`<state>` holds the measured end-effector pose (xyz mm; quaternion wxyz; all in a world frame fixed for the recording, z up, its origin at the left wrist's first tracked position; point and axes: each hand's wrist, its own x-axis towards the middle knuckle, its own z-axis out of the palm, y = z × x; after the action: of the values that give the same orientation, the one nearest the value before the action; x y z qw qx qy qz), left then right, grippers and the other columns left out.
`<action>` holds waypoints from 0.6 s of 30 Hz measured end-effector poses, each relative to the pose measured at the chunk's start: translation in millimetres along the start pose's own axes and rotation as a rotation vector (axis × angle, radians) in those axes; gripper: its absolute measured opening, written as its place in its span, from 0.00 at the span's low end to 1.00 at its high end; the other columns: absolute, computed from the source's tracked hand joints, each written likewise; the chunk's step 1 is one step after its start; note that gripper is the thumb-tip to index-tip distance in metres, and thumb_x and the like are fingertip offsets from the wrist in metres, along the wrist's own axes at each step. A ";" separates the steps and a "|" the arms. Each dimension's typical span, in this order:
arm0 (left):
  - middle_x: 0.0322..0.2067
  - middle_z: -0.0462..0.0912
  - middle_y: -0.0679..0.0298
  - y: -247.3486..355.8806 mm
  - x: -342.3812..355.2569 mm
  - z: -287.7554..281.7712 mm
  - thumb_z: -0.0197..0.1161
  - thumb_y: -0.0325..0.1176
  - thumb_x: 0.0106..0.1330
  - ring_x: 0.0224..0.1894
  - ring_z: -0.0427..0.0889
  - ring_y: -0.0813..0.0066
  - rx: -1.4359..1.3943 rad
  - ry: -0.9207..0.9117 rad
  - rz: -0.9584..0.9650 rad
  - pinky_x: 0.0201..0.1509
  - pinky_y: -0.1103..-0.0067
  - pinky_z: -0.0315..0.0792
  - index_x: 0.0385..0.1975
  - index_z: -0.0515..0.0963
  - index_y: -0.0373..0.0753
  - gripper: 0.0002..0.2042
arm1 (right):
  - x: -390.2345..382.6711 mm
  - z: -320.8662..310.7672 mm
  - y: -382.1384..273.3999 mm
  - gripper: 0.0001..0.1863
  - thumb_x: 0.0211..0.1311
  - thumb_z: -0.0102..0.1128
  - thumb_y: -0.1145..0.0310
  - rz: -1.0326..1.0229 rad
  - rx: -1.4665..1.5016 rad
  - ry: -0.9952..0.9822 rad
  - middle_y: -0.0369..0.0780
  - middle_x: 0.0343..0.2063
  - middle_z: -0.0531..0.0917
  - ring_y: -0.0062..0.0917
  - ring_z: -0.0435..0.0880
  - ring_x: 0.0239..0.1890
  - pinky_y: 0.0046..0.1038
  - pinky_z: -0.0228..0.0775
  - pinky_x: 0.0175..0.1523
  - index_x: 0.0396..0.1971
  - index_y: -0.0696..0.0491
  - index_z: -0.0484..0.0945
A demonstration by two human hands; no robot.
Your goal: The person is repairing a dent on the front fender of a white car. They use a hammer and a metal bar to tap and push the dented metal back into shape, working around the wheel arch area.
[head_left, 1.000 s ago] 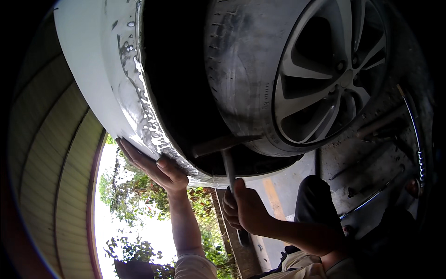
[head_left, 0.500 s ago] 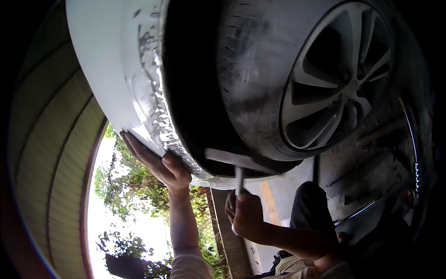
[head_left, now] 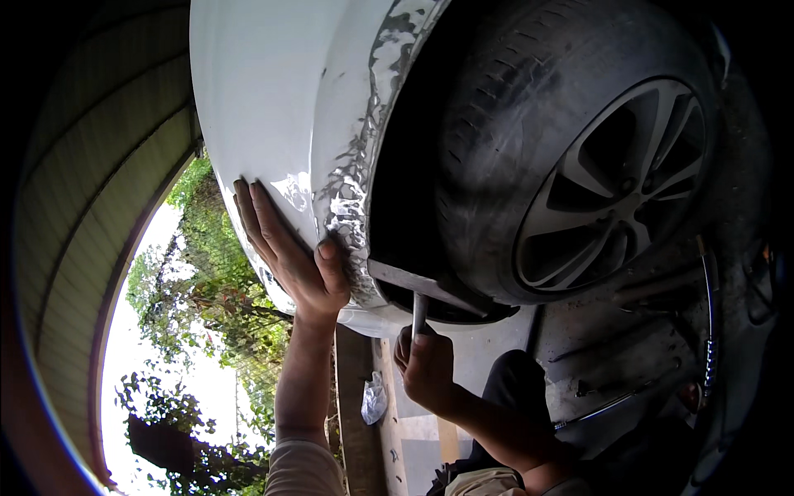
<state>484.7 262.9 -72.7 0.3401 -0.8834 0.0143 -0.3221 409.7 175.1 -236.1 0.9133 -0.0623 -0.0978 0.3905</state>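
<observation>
My left hand (head_left: pixel 291 264) lies flat with fingers stretched out on the white car panel (head_left: pixel 260 107), beside the wheel arch. Its thumb rests near the scraped, patchy arch edge (head_left: pixel 351 194), where bare metal and grey show through. Wrapped round a hammer's handle (head_left: pixel 420 316) is my right hand (head_left: pixel 426 362), just below the arch opening. The long hammer head (head_left: pixel 426 285) sits inside the arch, between the panel edge and the tyre (head_left: pixel 513 149). One end of it is at the inner side of the edge; I cannot tell whether it touches.
A spoked alloy wheel (head_left: pixel 624 198) fills the right side. Beyond it, a shiny metal rod (head_left: pixel 710 322) and another thin bar (head_left: pixel 608 409) lie on the dark floor. A crumpled plastic bag (head_left: pixel 374 398) lies near a low ledge. My dark-clad knee (head_left: pixel 514 388) is close to my right forearm.
The view has shifted, so car and wheel appear farther right. The hammer head, blurred before, is now sharper and closer to the arch edge. My left hand still lies on the panel.
</observation>
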 end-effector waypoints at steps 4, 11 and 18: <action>0.64 0.53 0.35 1.6 1.2 4.1 0.37 0.60 0.68 0.67 0.53 0.39 -0.007 0.003 -0.006 0.68 0.54 0.48 0.64 0.53 0.24 0.40 | 1.0 11.0 -24.3 0.35 0.60 0.43 0.32 -0.065 0.350 0.108 0.31 0.09 0.58 0.15 0.54 0.09 0.20 0.46 0.14 0.13 0.49 0.55; 0.63 0.54 0.35 3.4 3.5 4.7 0.37 0.58 0.69 0.66 0.54 0.40 0.008 0.026 0.015 0.67 0.54 0.50 0.64 0.54 0.24 0.39 | 2.2 10.7 -19.8 0.33 0.64 0.38 0.35 -0.022 0.382 0.053 0.30 0.09 0.56 0.15 0.53 0.09 0.21 0.43 0.14 0.14 0.50 0.54; 0.64 0.54 0.36 4.2 3.1 5.0 0.36 0.58 0.69 0.67 0.54 0.42 0.004 0.028 0.021 0.68 0.56 0.51 0.64 0.54 0.24 0.38 | -0.4 19.0 -21.8 0.32 0.64 0.35 0.34 0.148 0.469 -0.042 0.31 0.10 0.55 0.15 0.52 0.09 0.21 0.42 0.13 0.17 0.49 0.56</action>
<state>490.9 261.9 -76.3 0.3449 -0.8780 0.0276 -0.3308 420.3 160.6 -213.5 0.8696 0.1522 -0.0186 0.4693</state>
